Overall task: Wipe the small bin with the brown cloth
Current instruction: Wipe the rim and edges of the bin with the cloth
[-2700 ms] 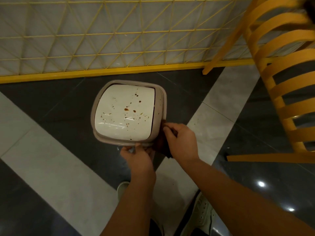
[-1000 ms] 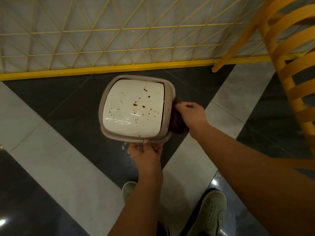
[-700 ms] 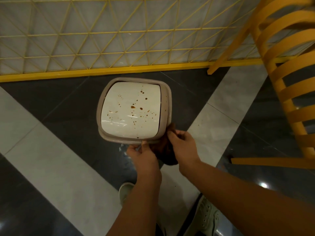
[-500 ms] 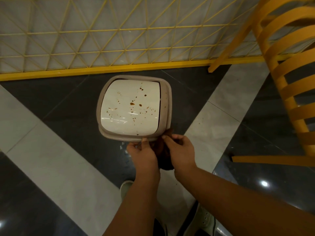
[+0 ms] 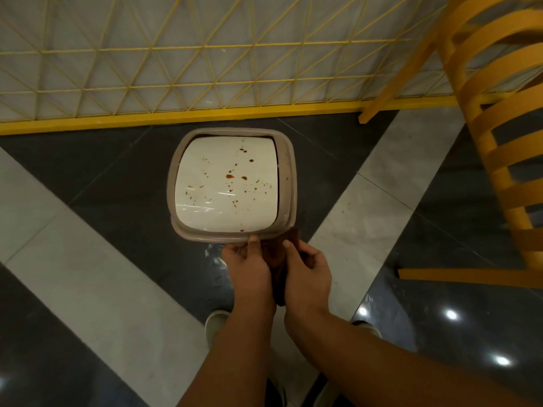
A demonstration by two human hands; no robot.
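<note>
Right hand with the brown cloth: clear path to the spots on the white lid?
Probably yes. The right hand holds the brown cloth at the small taupe bin's near rim; nothing covers the spotted white lid. The left hand grips the near rim only.

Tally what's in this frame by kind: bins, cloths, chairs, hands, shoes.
Bin: 1
Brown cloth: 1
Yellow chair: 1
Hands: 2, left hand, right hand
Shoes: 2, left shoe, right shoe
Total: 7
</note>
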